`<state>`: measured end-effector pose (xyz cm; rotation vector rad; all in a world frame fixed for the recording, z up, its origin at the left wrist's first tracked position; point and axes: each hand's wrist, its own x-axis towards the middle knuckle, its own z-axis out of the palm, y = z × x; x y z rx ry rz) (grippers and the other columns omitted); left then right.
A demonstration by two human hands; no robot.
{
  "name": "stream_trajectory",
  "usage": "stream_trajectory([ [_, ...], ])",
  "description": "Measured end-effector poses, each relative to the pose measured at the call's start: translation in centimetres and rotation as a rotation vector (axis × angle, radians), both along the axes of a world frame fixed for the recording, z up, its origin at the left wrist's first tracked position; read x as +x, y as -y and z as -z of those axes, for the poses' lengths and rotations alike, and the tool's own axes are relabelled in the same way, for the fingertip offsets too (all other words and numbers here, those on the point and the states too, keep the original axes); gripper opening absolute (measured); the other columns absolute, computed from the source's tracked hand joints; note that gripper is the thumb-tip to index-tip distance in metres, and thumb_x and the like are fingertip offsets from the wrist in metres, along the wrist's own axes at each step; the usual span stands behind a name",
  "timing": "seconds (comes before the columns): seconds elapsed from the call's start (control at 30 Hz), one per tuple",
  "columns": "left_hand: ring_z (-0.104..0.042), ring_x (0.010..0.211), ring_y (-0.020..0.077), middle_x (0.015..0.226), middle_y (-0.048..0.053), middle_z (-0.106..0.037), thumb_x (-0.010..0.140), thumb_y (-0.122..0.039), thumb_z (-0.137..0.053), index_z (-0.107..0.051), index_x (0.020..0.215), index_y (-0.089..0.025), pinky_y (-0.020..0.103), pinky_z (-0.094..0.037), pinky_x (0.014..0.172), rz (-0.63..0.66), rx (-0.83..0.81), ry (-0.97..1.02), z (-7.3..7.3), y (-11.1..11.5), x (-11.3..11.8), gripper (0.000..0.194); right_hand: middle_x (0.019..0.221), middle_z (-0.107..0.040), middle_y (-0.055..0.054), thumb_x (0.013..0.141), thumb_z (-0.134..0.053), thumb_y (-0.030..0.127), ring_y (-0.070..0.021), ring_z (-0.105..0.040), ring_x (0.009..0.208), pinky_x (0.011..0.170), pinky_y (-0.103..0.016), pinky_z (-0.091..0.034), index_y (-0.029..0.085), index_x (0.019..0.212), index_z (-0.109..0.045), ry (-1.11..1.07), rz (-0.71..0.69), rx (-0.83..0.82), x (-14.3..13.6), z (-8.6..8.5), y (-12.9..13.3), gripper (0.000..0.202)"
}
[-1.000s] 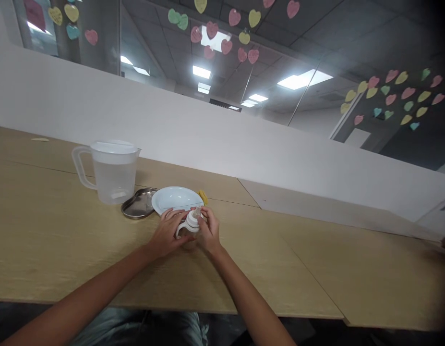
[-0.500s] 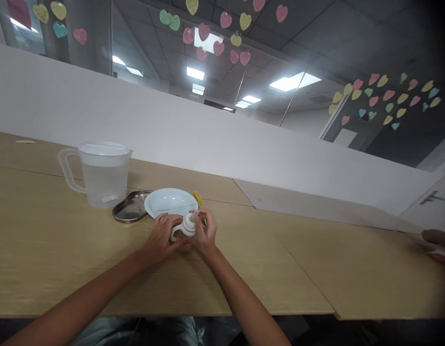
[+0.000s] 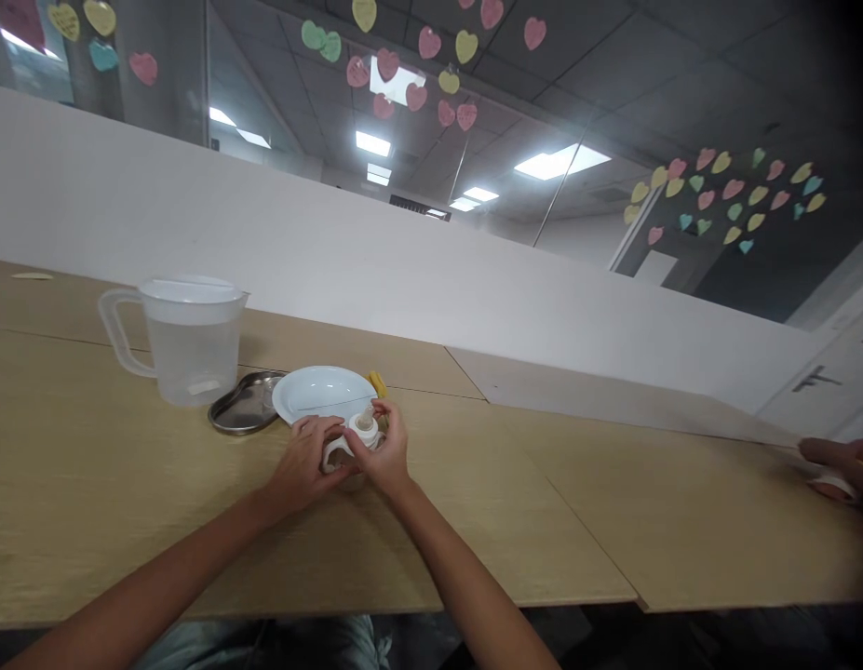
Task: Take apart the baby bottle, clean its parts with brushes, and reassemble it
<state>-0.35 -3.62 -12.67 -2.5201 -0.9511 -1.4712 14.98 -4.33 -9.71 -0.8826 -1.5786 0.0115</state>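
A baby bottle (image 3: 365, 428) with a white collar, a pale see-through teat and a white side handle stands upright between my hands. My left hand (image 3: 309, 456) is wrapped round the bottle's left side, at the handle. Round the white collar curl the thumb and fingers of my right hand (image 3: 385, 456), thumb at the front and fingers on the far right. Most of the bottle's body is hidden by my hands. Just behind it lies a pale blue-white bowl (image 3: 325, 383), partly covered by my fingers. A yellow object (image 3: 377, 383) shows at the bowl's right rim.
Left of the bowl is a kidney-shaped metal tray (image 3: 244, 409) with a small clear item in it. A lidded plastic jug (image 3: 194, 349) holding clear liquid stands farther left. Another person's hand (image 3: 840, 465) is at the far right. A white partition (image 3: 375, 270) runs behind the table.
My right hand has shifted from the teat, with its thumb now across the front of the collar. My left hand keeps its hold. The other person's hand reaches farther into view.
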Motion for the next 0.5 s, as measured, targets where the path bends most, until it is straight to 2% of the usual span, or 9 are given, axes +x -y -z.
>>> stream_trajectory([
  [0.1,-0.056,0.098,0.0246,0.104,0.009,-0.061,0.08,-0.046,-0.059,-0.047,0.109,-0.018,0.044,-0.036,0.092,0.025,-0.032,0.0,-0.21,0.11,0.02,0.042,0.089,-0.052,-0.004,0.068,-0.068,0.042,-0.0191,-0.051,0.082,0.075,-0.034,-0.045,0.02,0.107,-0.048,0.011,-0.009,-0.028,0.02,0.16,-0.09,0.049],
  [0.27,-0.054,0.1,0.0263,0.106,0.01,-0.061,0.078,-0.049,-0.059,-0.047,0.118,-0.019,0.042,-0.038,0.088,0.006,-0.108,-0.031,-0.65,0.19,0.03,0.051,0.083,-0.05,-0.004,0.085,-0.048,0.036,-0.0181,-0.05,0.077,0.071,-0.033,-0.043,0.019,0.096,-0.053,0.005,-0.071,0.008,0.51,-0.06,0.37,0.021],
  [0.4,-0.054,0.102,0.027,0.108,0.01,-0.062,0.076,-0.051,-0.06,-0.043,0.125,-0.019,0.042,-0.038,0.088,-0.017,-0.092,-0.022,-0.52,0.11,0.08,0.062,0.088,-0.052,-0.006,0.085,-0.045,0.032,-0.021,-0.053,0.086,0.077,-0.037,-0.043,0.02,0.088,-0.052,-0.043,-0.128,0.087,0.58,-0.29,0.54,0.014],
  [0.5,-0.055,0.1,0.0268,0.107,0.01,-0.063,0.075,-0.053,-0.06,-0.048,0.117,-0.018,0.042,-0.039,0.088,-0.024,-0.08,0.006,-0.49,0.14,0.07,0.056,0.092,-0.053,-0.007,0.083,-0.045,0.031,-0.0218,-0.053,0.09,0.08,-0.039,-0.044,0.02,0.092,-0.05,-0.05,-0.148,0.123,0.32,-0.26,0.56,0.015],
])
